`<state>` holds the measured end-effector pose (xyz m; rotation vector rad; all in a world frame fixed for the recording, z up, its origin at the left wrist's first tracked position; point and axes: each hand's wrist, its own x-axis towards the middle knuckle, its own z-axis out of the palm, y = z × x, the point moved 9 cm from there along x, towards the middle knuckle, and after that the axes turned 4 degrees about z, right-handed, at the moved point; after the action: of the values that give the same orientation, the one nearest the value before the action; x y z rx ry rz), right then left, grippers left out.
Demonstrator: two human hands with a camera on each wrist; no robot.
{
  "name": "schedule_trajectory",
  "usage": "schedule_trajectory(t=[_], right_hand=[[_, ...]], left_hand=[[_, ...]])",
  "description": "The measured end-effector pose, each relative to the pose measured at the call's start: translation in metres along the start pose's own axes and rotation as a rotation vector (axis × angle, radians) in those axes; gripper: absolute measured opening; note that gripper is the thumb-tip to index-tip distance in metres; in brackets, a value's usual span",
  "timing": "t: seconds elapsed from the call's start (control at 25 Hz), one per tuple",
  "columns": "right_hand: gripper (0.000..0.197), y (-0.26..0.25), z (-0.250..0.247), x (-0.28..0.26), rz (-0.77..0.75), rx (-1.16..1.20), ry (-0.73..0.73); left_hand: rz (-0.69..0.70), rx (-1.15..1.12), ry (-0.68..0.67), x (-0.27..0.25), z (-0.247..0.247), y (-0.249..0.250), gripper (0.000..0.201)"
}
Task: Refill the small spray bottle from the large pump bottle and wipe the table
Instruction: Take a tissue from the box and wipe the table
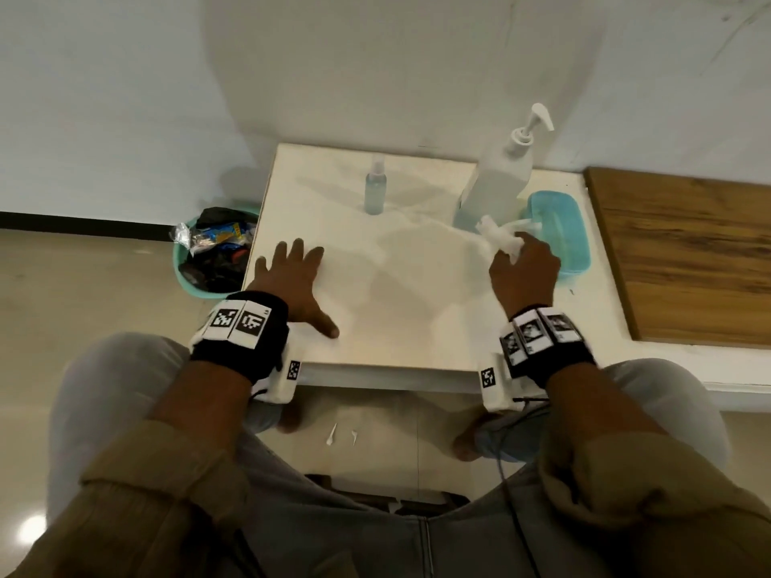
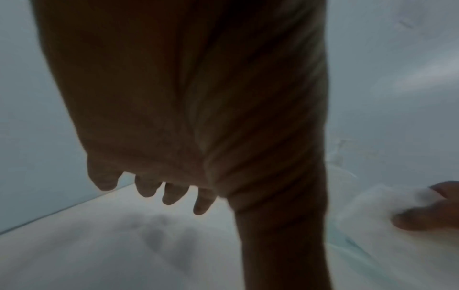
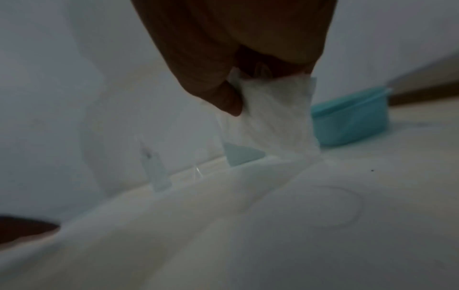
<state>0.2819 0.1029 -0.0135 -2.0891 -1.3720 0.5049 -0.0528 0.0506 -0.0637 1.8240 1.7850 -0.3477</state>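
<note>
Small spray bottle [image 1: 375, 189] upright at the far middle of the white table [image 1: 388, 327], cap on, well apart from both hands. Large pump bottle [image 1: 498, 181] upright to its right near the far edge, nozzle toward the wall. Blue lidded container [image 1: 559, 231] just beside the pump bottle's right, near the table's right edge. Middle and near part of the tabletop lies bare between the hands. Wooden board [image 1: 684, 260] on the ledge right of the table. Green bin [image 1: 212, 252] with rubbish on the floor, close against the table's left edge. Two paper scraps [image 1: 340, 435] on the floor under the near edge.

Right hand [image 1: 523, 273] raised off the surface in front of the pump bottle and container, fingers curled, pinching a crumpled white tissue [image 1: 498, 237] that hangs down. Left hand [image 1: 292, 281] flat on the table near the left edge, fingers spread wide, holding nothing.
</note>
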Motion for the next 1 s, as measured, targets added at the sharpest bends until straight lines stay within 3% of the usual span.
schedule_trajectory(t=[0.08,0.16,0.32,0.56,0.76,1.0], right_hand=[[0.058,-0.004,0.044,-0.013,-0.022,-0.202,-0.196],[0.055,-0.001,0.090,-0.034,-0.015,-0.350,-0.354],[0.049,-0.027,0.130,-0.064,-0.120,-0.479,-0.359],[0.052,-0.079,0.171,-0.118,-0.429,-0.311,-0.534],[0.048,-0.091,0.174,-0.159,-0.663,-0.299,-0.721],[0.041,-0.073,0.138,-0.202,-0.781,-0.266,-0.942]], left_hand=[[0.000,0.053,-0.132,0.000,0.026,-0.002,0.155],[0.003,0.069,-0.179,0.000,0.042,0.000,0.163],[0.001,0.033,-0.138,-0.001,0.045,-0.004,0.164],[-0.038,0.030,-0.090,0.002,0.044,-0.018,0.171],[-0.074,0.022,-0.073,0.003,0.044,-0.025,0.176],[-0.056,0.044,-0.103,0.002,0.040,-0.027,0.171]])
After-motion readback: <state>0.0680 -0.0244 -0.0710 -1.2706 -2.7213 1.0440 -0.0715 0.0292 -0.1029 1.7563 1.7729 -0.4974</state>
